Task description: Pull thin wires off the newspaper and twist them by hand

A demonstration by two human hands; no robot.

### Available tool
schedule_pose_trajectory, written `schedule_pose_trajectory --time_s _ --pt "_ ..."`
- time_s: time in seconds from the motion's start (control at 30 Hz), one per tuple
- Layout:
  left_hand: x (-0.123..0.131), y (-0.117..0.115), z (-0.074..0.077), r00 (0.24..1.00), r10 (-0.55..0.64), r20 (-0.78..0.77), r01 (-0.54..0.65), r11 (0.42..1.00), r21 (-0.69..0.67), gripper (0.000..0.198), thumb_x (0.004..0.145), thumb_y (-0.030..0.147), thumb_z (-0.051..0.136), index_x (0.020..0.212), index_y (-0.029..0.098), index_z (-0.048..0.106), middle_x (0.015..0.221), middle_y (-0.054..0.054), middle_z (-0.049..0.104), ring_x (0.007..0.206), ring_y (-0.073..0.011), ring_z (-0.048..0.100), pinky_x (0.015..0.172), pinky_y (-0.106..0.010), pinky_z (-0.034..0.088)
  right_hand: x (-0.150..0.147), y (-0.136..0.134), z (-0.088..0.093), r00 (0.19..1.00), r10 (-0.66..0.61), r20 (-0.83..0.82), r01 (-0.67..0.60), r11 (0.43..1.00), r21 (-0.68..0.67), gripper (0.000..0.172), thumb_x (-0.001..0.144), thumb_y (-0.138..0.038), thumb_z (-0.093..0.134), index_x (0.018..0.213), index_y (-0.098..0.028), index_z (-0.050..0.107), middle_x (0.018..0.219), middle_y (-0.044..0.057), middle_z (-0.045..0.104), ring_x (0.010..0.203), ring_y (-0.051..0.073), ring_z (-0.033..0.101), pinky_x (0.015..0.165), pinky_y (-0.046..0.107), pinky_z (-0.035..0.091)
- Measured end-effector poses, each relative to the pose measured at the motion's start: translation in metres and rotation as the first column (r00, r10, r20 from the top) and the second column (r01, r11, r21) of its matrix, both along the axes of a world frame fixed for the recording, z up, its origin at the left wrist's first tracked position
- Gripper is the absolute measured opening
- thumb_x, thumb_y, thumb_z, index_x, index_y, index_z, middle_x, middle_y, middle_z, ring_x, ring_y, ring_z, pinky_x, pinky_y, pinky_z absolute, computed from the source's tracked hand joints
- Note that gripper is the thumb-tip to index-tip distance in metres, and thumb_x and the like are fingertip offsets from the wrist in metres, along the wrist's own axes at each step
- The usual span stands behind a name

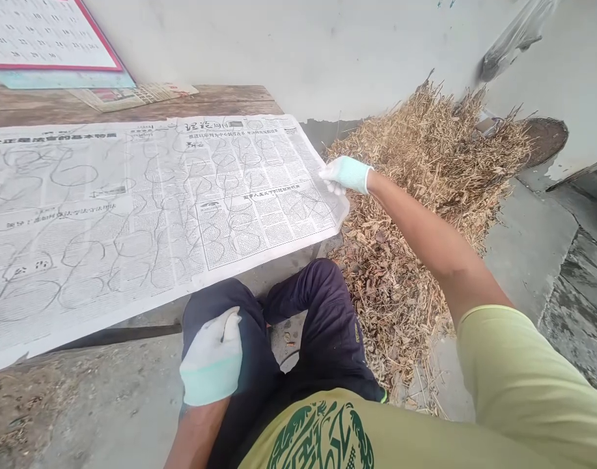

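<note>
A large sheet of newspaper [164, 189], covered in hand-drawn loops and printed upside down to me, lies over the wooden table. My right hand [338, 174], in a white glove with a pale green cuff, reaches out to the sheet's right edge. Its fingers are closed on the paper there, near the slightly bent corner. My left hand [215, 352] wears a matching glove and rests on my left thigh, below the table's front edge. Its fingers are curled in; what they hold, if anything, is hidden.
A red-edged calendar [49, 36] stands at the back left of the wooden table [230, 98], with a folded newspaper piece [127, 96] beside it. Right of the table, dry stalks and leaves [425, 156] are heaped against the wall. A round brown lid-like object [547, 140] is behind the heap.
</note>
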State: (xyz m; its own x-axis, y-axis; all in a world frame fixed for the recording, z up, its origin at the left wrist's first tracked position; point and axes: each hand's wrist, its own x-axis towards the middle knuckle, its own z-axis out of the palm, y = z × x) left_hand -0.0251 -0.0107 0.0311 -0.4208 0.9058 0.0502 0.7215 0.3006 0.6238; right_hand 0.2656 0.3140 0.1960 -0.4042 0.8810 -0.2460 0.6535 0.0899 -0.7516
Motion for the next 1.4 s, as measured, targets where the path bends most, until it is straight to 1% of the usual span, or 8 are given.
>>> schedule_pose_trajectory --time_s 0.17,0.33,0.47,0.57,0.7,1.03,1.27,1.4 --pt "0.047 0.027 0.055 0.996 -0.07 -0.056 0.081 0.97 0.228 0.031 0.102 0.038 0.053 0.115 0.027 0.079 0.115 -0.005 0.08 0.109 -0.0235 0.074 0.098 -0.032 0.055 -0.002 -0.006 0.006 0.986 0.165 -0.024 -0.166 0.985 -0.042 0.035 0.097 -0.035 0.073 0.071 -0.012 0.066 0.057 0.002 0.067 0.044 0.006 0.057 0.039 0.015 0.046" --pt "0.086 0.108 0.094 0.944 -0.3 -0.134 0.326 0.908 0.262 0.041 0.101 0.03 0.053 0.139 0.024 0.067 0.138 -0.008 0.072 0.126 -0.0274 0.067 0.109 -0.039 0.051 -0.006 -0.008 0.008 0.976 0.209 -0.069 -0.213 0.975 -0.067 0.033 0.094 -0.035 0.077 0.076 -0.009 0.069 0.064 0.005 0.071 0.045 0.006 0.059 0.038 0.015 0.045" --pt "0.1 0.171 0.088 0.897 -0.415 -0.151 0.439 0.875 0.203 0.049 0.095 0.02 0.055 0.143 0.019 0.062 0.142 -0.013 0.068 0.132 -0.0318 0.062 0.115 -0.046 0.047 -0.001 -0.005 0.001 0.968 0.219 -0.122 -0.225 0.974 -0.036 0.031 0.091 -0.035 0.079 0.077 -0.009 0.069 0.064 0.004 0.071 0.046 0.006 0.059 0.04 0.015 0.045" --pt "0.105 0.192 0.075 0.91 -0.405 -0.083 0.412 0.875 0.253 0.055 0.089 0.016 0.06 0.144 0.018 0.062 0.142 -0.015 0.067 0.135 -0.035 0.059 0.119 -0.05 0.042 0.004 -0.004 -0.004 0.969 0.197 -0.15 -0.202 0.979 -0.018 0.031 0.09 -0.036 0.079 0.074 -0.012 0.069 0.062 0.003 0.07 0.047 0.007 0.06 0.041 0.015 0.046" --pt "0.111 0.2 0.067 0.916 -0.401 0.033 0.366 0.866 0.341 0.055 0.087 0.017 0.063 0.143 0.02 0.063 0.141 -0.014 0.067 0.136 -0.0344 0.058 0.122 -0.051 0.04 0.006 -0.009 -0.004 0.971 0.176 -0.163 -0.177 0.984 0.008 0.033 0.09 -0.036 0.078 0.069 -0.013 0.067 0.057 0.002 0.067 0.045 0.007 0.058 0.042 0.016 0.045" --pt "0.129 0.213 0.075 0.9 -0.385 0.206 0.312 0.897 0.314 0.06 0.087 0.031 0.073 0.144 0.017 0.06 0.133 -0.016 0.068 0.131 -0.0361 0.059 0.118 -0.053 0.042 -0.001 -0.035 0.014 0.976 0.12 -0.183 -0.104 0.99 0.095 0.03 0.095 -0.035 0.071 0.075 -0.014 0.066 0.052 -0.001 0.064 0.038 0.005 0.049 0.038 0.016 0.035" --pt "0.131 0.216 0.071 0.911 -0.331 0.244 0.239 0.909 0.341 0.046 0.089 0.025 0.068 0.135 0.018 0.066 0.122 -0.013 0.073 0.12 -0.0317 0.065 0.112 -0.049 0.047 -0.006 -0.04 0.029 0.973 0.199 -0.12 -0.187 0.977 0.101 0.014 0.091 -0.019 0.074 0.08 -0.011 0.069 0.057 -0.002 0.064 0.049 0.006 0.058 0.05 0.016 0.045" --pt "0.132 0.216 0.067 0.901 -0.318 0.294 0.202 0.909 0.364 0.043 0.089 0.023 0.068 0.132 0.019 0.068 0.125 -0.013 0.073 0.121 -0.0304 0.066 0.112 -0.048 0.048 -0.007 -0.034 0.025 0.976 0.173 -0.133 -0.157 0.98 0.119 0.005 0.086 -0.009 0.074 0.091 -0.009 0.074 0.062 -0.001 0.065 0.054 0.007 0.06 0.054 0.017 0.047"
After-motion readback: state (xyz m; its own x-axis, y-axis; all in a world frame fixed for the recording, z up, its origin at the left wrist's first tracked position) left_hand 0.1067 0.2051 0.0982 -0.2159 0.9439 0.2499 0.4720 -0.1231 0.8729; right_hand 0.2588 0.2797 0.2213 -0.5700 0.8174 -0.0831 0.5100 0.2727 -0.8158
